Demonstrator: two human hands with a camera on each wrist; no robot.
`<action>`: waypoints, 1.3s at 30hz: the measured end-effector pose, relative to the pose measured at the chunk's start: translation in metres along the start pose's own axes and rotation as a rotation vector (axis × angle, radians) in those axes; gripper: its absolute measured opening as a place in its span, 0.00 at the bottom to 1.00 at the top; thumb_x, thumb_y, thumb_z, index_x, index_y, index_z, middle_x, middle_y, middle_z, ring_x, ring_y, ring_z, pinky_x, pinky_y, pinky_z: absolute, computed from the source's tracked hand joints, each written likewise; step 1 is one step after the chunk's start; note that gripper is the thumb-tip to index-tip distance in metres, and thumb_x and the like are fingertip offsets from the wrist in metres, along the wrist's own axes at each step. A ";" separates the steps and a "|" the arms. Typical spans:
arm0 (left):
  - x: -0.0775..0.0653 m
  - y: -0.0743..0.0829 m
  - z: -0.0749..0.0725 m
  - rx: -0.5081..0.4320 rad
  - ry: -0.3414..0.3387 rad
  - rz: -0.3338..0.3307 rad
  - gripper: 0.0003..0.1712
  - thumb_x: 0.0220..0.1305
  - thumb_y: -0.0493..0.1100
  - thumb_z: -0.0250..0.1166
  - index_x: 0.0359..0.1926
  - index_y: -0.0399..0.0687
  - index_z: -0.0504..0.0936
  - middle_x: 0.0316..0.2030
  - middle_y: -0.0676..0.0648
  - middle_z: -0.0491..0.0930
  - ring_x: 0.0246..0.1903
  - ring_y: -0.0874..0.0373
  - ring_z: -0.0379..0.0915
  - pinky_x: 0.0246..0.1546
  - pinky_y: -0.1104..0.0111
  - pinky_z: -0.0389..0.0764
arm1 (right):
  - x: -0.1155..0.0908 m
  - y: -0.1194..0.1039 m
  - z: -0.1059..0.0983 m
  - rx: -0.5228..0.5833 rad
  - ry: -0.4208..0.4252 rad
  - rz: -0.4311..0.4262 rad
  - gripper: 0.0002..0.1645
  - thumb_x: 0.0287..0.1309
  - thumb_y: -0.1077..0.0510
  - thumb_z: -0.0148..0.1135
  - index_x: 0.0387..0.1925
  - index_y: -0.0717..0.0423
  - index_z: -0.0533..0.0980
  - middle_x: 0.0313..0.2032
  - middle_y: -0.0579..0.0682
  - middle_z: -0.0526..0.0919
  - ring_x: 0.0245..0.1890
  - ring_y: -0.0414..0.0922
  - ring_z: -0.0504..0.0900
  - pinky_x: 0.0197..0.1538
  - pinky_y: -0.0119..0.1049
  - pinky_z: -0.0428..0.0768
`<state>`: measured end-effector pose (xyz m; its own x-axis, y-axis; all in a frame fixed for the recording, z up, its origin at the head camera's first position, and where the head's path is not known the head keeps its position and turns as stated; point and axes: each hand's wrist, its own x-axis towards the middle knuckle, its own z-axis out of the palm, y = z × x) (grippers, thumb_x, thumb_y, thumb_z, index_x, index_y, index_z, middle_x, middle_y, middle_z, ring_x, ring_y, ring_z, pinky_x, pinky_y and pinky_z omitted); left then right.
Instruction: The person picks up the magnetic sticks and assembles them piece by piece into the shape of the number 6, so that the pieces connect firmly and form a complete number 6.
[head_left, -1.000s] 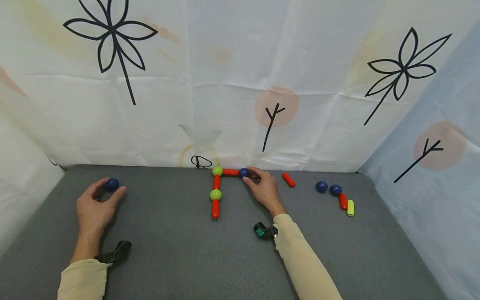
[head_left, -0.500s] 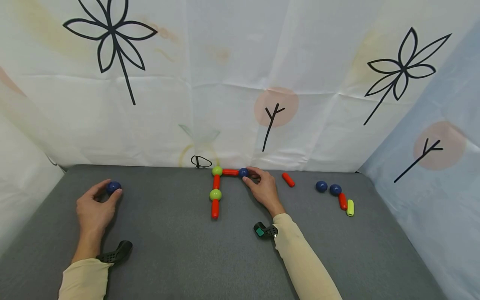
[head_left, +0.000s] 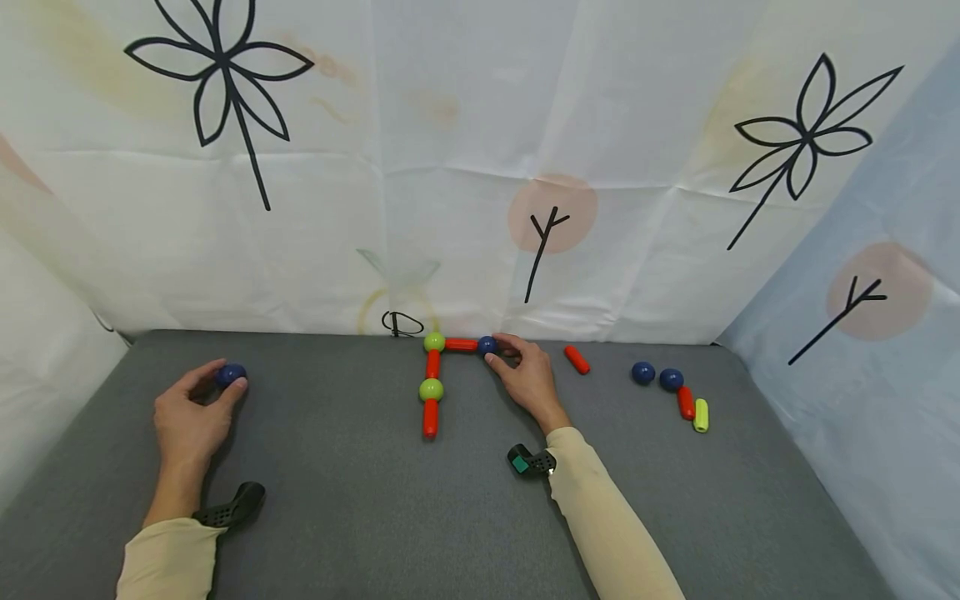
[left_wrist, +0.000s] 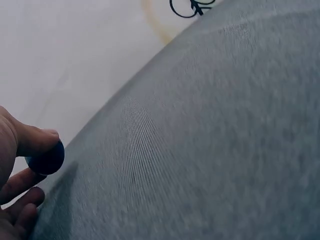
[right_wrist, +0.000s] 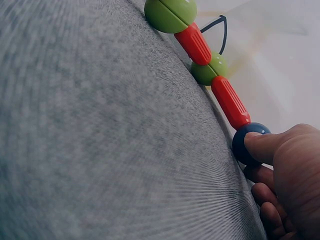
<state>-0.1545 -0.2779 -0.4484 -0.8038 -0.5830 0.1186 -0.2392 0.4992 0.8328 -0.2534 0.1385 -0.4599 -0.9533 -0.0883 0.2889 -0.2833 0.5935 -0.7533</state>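
My left hand (head_left: 191, 421) pinches a blue ball (head_left: 230, 376) between thumb and fingers at the left of the table; the left wrist view shows the thumb across this blue ball (left_wrist: 47, 159). At the back middle, my right hand (head_left: 529, 377) grips another blue ball (head_left: 487, 345) at the end of a joined chain. From that ball a red rod (head_left: 461, 344) runs left to a green ball (head_left: 434, 342). A second red rod (head_left: 432, 364) comes down from there to a green ball (head_left: 431, 390), with a third red rod (head_left: 430, 419) below it.
Right of my right hand lies a loose red rod (head_left: 577, 359). Farther right are two blue balls (head_left: 642, 372), a red rod (head_left: 686, 402) and a yellow-green rod (head_left: 701, 416). A printed white cloth (head_left: 450, 208) hangs along the back edge of the grey table (head_left: 360, 500).
My left fingers have closed in on the blue ball, which has shifted slightly right and down. The right hand and the chain stay where they were.
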 end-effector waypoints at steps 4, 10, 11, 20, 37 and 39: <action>0.001 0.005 0.001 -0.042 -0.011 0.009 0.26 0.69 0.41 0.68 0.66 0.41 0.78 0.58 0.37 0.77 0.48 0.57 0.73 0.42 0.80 0.69 | 0.000 0.000 0.000 0.004 -0.001 0.000 0.23 0.62 0.56 0.72 0.58 0.54 0.82 0.49 0.54 0.87 0.49 0.51 0.82 0.55 0.46 0.79; 0.002 0.015 0.001 -0.167 -0.205 -0.006 0.30 0.69 0.47 0.69 0.68 0.42 0.75 0.57 0.42 0.76 0.43 0.75 0.69 0.38 0.85 0.72 | 0.000 0.000 -0.001 0.002 0.000 -0.004 0.23 0.62 0.56 0.72 0.58 0.54 0.82 0.49 0.53 0.87 0.49 0.51 0.82 0.54 0.46 0.78; 0.002 0.017 0.001 -0.183 -0.252 0.001 0.31 0.69 0.48 0.68 0.69 0.42 0.75 0.57 0.43 0.75 0.44 0.75 0.69 0.38 0.85 0.72 | 0.000 0.000 -0.001 0.001 0.000 -0.004 0.23 0.62 0.56 0.72 0.58 0.54 0.82 0.48 0.53 0.87 0.49 0.51 0.82 0.54 0.46 0.78; -0.007 0.034 0.004 -0.249 -0.573 0.086 0.36 0.71 0.53 0.66 0.71 0.39 0.69 0.66 0.30 0.69 0.49 0.73 0.70 0.44 0.82 0.72 | 0.000 0.000 0.000 0.007 -0.010 0.006 0.22 0.63 0.55 0.71 0.59 0.53 0.82 0.49 0.53 0.87 0.50 0.51 0.82 0.55 0.47 0.78; -0.034 0.066 0.036 -0.231 -0.823 0.240 0.27 0.69 0.42 0.69 0.65 0.37 0.76 0.59 0.33 0.77 0.58 0.41 0.75 0.48 0.66 0.79 | 0.000 0.000 0.000 0.008 -0.004 -0.014 0.23 0.63 0.56 0.72 0.58 0.54 0.82 0.49 0.53 0.87 0.49 0.51 0.82 0.54 0.47 0.78; -0.037 0.068 0.039 -0.226 -0.855 0.268 0.25 0.68 0.42 0.69 0.63 0.37 0.77 0.58 0.35 0.78 0.56 0.42 0.75 0.49 0.64 0.80 | 0.000 0.000 0.000 0.012 -0.005 -0.013 0.22 0.63 0.56 0.71 0.58 0.54 0.82 0.49 0.53 0.87 0.49 0.51 0.82 0.54 0.47 0.78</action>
<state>-0.1626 -0.1972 -0.4171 -0.9672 0.2503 -0.0424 0.0523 0.3600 0.9315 -0.2531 0.1391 -0.4601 -0.9499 -0.0997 0.2962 -0.2970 0.5830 -0.7563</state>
